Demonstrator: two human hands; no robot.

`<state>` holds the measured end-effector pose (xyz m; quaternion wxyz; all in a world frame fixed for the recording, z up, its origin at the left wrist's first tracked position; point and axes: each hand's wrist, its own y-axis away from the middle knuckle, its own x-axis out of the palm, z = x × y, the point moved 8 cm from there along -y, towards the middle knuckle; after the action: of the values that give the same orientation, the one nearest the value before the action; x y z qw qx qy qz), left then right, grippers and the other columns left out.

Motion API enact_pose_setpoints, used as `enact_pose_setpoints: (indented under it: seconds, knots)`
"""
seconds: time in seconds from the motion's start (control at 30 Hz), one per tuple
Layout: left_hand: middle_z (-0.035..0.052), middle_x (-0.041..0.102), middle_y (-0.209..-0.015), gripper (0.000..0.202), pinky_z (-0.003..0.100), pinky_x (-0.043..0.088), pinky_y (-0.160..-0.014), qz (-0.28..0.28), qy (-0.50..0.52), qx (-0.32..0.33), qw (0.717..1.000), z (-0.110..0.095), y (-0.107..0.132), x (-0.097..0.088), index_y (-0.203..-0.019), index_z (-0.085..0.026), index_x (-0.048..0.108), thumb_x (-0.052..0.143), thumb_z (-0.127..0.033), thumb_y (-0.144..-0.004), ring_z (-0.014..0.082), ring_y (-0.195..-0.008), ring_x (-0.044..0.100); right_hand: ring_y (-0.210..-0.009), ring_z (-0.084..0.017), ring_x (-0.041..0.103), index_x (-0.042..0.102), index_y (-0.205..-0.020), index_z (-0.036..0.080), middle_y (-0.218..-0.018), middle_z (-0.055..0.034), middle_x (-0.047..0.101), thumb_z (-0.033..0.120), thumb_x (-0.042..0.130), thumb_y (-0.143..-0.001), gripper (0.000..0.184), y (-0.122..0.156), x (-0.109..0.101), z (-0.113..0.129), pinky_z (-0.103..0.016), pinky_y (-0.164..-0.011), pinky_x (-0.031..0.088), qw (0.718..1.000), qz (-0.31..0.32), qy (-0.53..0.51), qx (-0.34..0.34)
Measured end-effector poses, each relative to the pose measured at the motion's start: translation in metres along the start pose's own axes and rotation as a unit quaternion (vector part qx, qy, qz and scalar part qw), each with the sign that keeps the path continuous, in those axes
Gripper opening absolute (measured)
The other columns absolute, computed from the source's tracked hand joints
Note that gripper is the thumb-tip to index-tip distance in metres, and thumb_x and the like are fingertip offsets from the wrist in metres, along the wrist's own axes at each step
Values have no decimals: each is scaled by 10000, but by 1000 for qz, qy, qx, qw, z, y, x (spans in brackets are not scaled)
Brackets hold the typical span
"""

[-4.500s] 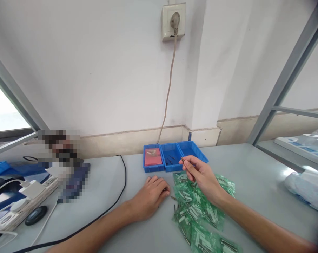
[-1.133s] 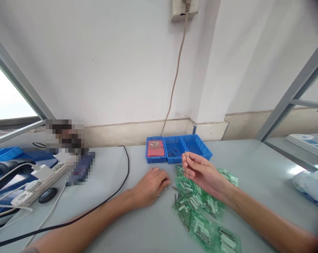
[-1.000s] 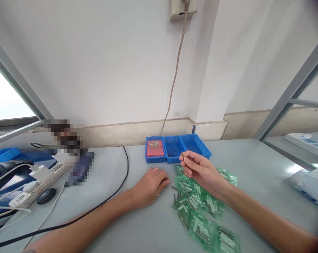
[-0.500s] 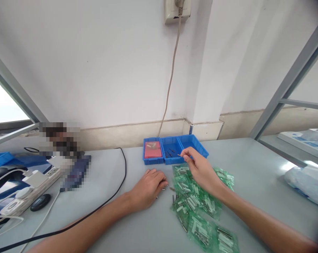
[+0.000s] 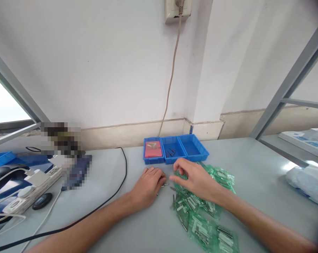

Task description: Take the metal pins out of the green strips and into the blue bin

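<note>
My left hand (image 5: 147, 185) rests on the table with its fingers curled. A small metal pin (image 5: 165, 184) sticks out by its thumb, and another end pokes out under the palm; how many pieces it covers is hidden. My right hand (image 5: 197, 178) hovers just right of it, thumb and index finger apart, with nothing visible between them. Beneath and around the right hand lie green plastic bags (image 5: 199, 230) with metal pins and white slips inside. Loose pins (image 5: 174, 200) lie at the pile's left edge. Several dark metal pins (image 5: 171, 153) are in the middle blue bin (image 5: 174, 142).
Beside it stand a left blue bin (image 5: 153, 162) holding a red packet (image 5: 153, 150), and a right blue bin (image 5: 193, 144). A black cable (image 5: 101, 206) runs across my left forearm. Power strips (image 5: 34, 189) and a black mouse-like object (image 5: 42, 201) lie at left.
My right hand has drawn back from the middle bin toward my left hand, its pinch opened and the small pin gone from it. More of a pin shows by my left thumb.
</note>
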<state>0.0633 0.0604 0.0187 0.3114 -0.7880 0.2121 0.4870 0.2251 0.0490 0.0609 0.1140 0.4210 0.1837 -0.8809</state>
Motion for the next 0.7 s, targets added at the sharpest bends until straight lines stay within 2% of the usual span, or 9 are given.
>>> enact_pose_setpoints:
  seconds: [0.1, 0.2, 0.3, 0.4, 0.53, 0.7]
  knots:
    - [39, 686, -1001, 216, 372, 398, -834, -10, -5, -13, 1000, 4, 0, 0, -989, -193, 604, 452, -228, -1138, 235, -935, 581, -933, -260, 594, 587, -1007, 252, -973, -12, 665, 439, 813, -912, 308, 9, 16, 21, -368, -819, 416, 994, 61, 40, -82]
    - [42, 694, -1023, 220, 377, 391, -834, -13, -5, -23, 1000, 7, -1, -1, -980, -195, 608, 457, -227, -1136, 237, -938, 581, -942, -244, 596, 577, -976, 244, -992, -12, 676, 288, 689, -1016, 126, 16, 30, 30, -389, -893, 400, 985, 96, 63, -130]
    - [43, 695, -1032, 209, 382, 389, -841, -14, -2, -25, 1000, 7, 0, -1, -995, -195, 605, 457, -235, -1137, 236, -943, 576, -917, -227, 591, 541, -914, 238, -944, -3, 661, 177, 557, -1067, 165, 16, 35, 29, -384, -883, 386, 982, 90, 85, -142]
    - [44, 688, -1029, 216, 382, 391, -850, -16, 1, -19, 1000, 6, 0, -1, -1012, -199, 612, 444, -242, -1142, 235, -948, 568, -911, -220, 589, 528, -936, 236, -965, 1, 661, 161, 604, -1037, 146, 13, 33, 25, -377, -856, 373, 984, 66, 99, -131]
    - [42, 672, -1009, 227, 375, 394, -849, -18, -1, -20, 1000, 7, 0, -1, -1012, -203, 615, 440, -261, -1145, 233, -943, 561, -869, -234, 579, 524, -912, 231, -923, -5, 660, 246, 707, -987, 198, 10, 26, 18, -379, -803, 348, 983, 25, 147, -109]
    - [41, 656, -1005, 212, 376, 394, -855, -19, -12, -10, 1000, 6, -1, -2, -1002, -200, 602, 458, -272, -1141, 233, -960, 556, -844, -237, 586, 516, -865, 224, -908, -33, 658, 163, 569, -1042, 194, 13, 30, 19, -382, -795, 345, 971, 31, 194, -136]
